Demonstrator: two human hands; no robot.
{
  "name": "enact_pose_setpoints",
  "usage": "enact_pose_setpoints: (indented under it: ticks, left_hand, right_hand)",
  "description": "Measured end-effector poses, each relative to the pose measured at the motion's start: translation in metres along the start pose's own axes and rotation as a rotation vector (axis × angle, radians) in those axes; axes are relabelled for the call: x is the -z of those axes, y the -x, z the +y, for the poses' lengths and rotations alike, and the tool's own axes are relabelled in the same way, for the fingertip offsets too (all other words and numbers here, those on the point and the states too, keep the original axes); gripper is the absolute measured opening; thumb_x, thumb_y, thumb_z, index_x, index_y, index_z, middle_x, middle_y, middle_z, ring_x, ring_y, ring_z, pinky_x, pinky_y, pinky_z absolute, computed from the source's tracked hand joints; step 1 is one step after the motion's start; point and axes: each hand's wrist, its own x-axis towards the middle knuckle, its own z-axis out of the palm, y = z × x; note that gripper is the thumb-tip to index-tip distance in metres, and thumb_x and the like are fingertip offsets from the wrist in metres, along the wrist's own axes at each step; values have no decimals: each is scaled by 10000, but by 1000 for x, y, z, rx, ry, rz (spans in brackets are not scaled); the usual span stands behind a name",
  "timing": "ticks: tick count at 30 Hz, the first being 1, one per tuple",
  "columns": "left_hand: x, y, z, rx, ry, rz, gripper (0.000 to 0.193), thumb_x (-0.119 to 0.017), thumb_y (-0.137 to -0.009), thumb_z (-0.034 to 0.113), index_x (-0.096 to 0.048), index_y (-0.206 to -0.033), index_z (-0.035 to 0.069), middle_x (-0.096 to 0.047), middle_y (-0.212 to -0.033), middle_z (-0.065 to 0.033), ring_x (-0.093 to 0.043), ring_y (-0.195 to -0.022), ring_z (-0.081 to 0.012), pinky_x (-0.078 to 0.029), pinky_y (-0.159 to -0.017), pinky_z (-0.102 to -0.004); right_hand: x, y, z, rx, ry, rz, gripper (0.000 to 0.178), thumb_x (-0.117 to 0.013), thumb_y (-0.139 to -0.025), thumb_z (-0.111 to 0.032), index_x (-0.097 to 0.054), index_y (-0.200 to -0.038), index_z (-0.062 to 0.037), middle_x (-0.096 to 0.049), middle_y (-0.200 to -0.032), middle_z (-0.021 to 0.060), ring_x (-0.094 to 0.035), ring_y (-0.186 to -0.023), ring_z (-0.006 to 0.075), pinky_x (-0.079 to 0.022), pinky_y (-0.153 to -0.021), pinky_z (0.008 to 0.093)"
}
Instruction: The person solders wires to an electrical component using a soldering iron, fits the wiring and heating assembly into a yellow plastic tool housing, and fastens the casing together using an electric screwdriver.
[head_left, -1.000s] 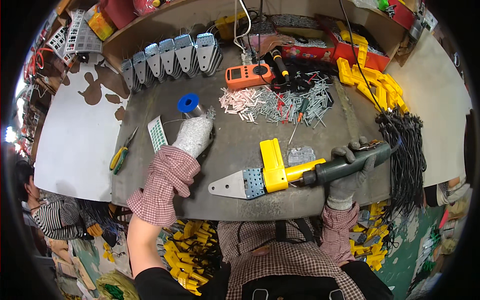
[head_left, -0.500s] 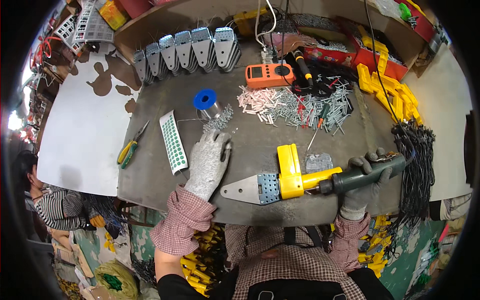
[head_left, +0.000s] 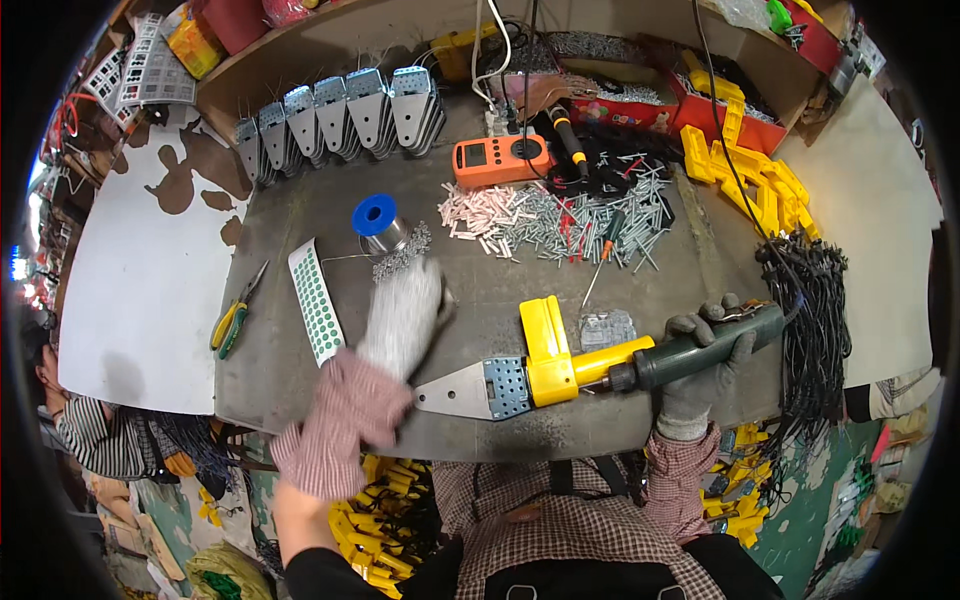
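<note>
My right hand (head_left: 700, 385), in a grey glove, is wrapped around a dark green electric screwdriver (head_left: 705, 350) that lies level above the table. Its tip points left, at a yellow plastic housing (head_left: 546, 350) with a perforated, tapering metal plate (head_left: 455, 390) attached. My left hand (head_left: 405, 315), gloved too, is over the table just below a small heap of nuts (head_left: 402, 253). Motion smears its fingers, so I cannot see whether they hold anything. A wire spool with a blue top (head_left: 374, 214) stands beside the nuts. Left of this hand lies a strip of green round stickers (head_left: 316, 305).
Screws and pink sleeves (head_left: 485, 215) lie in heaps below an orange multimeter (head_left: 500, 158). Stacked metal plates (head_left: 365, 110) stand at the back left. Pliers (head_left: 238, 315) lie left. Yellow housings (head_left: 765, 190) and black cables (head_left: 805, 320) are at right. A person (head_left: 95, 430) sits far left.
The whole view has shifted, so the table's things appear farther left. My left hand has drawn slightly back from the nuts and is blurred. My right hand keeps hold of the electric screwdriver.
</note>
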Motion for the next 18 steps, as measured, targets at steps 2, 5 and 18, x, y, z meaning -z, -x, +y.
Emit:
enact_pose_setpoints:
  ticks: [2, 5, 18]
  left_hand:
    - [20, 39, 36, 30, 293, 45, 256, -725, -759, 136, -576, -946, 43, -610, -928, -128, -661, -766, -311, -550, -669, -403]
    - [0, 95, 73, -41, 732, 176, 303, -743, -711, 40, -550, -944, 53, -581, -908, -106, -610, -749, -285, -512, -646, -364]
    - [-33, 113, 99, -33, 817, 428, 343, -750, -661, -16, -537, -907, 90, -594, -917, -94, -579, -856, -308, -439, -790, -422]
  right_hand:
    - [-4, 0, -4, 4, 24, 14, 451, -638, -948, -339, -458, -1314, -145, -570, -1124, 74, -578, -894, 182, -453, -976, 483]
    - [-3, -4, -1, 30, -46, 24, 459, -640, -948, -346, -460, -1317, -143, -567, -1117, 70, -575, -868, 159, -433, -979, 444]
    - [-6, -2, 5, 52, -89, 90, 336, -693, -916, -332, -552, -1083, -77, -528, -906, 47, -530, -772, 139, -427, -894, 378]
